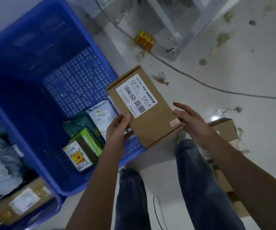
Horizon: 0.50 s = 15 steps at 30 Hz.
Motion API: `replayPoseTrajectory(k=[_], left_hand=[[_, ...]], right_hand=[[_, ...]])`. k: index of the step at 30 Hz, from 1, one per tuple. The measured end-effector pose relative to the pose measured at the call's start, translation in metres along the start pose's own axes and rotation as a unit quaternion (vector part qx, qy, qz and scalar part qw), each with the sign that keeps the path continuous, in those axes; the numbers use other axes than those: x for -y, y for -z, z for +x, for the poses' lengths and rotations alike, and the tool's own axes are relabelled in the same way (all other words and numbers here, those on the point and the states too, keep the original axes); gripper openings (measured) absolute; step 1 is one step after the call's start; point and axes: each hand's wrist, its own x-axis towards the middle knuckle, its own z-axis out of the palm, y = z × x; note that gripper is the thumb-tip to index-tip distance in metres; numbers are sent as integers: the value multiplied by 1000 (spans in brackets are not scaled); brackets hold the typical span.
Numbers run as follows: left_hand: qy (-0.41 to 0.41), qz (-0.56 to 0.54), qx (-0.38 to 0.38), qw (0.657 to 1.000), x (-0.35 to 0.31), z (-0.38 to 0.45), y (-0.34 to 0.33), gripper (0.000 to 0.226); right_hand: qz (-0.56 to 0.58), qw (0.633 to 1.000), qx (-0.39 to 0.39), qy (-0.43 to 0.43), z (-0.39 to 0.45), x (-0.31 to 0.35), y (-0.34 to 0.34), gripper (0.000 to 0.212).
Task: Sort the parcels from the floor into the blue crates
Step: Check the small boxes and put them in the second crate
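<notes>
While its label faces up, likely for reading, the box (148, 112) is gripped at its near edges by the left hand (117, 128) and right hand (190, 122), beside the crate (77, 80).

second crate (39, 218) edge-cropped; small label print (134, 95) unreadable

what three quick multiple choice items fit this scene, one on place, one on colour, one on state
1. Where is the brown box with the white label?
A in a crate
B on the floor
C held in the air

2. What colour is the big crate?
A blue
B red
C grey

3. How is the box held?
A left hand only
B both hands
C right hand only

Answers: 1 C, the brown box is held up beside the crate; 2 A, the crate is blue; 3 B, the left hand and the right hand grip opposite sides.
</notes>
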Motion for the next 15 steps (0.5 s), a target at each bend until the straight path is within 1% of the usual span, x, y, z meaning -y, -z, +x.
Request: replayPoseTrajectory(k=[2,5,8,10,12,13,15], left_hand=[[-6,-39,-6,999,1,-4,41,37],[-10,-82,-5,997,2,-5,92,35],[8,-109,9,994,3,-1,133,32],[41,-129,15,991,1,5,155,31],[63,-118,-8,991,-1,16,178,40],[58,-108,-30,992,-1,23,191,47],[30,-128,-82,988,-2,38,217,54]], right_hand=[[2,1000,14,3,-5,-9,-40,46],[-42,998,47,-14,-8,-23,-105,59],[-71,997,22,-25,-1,-42,-161,71],[-80,996,19,-40,7,-47,-186,70],[-115,991,39,-57,15,-48,-205,62],[-138,987,50,-64,20,-48,-213,58],[-182,977,76,-80,31,-48,-228,57]])
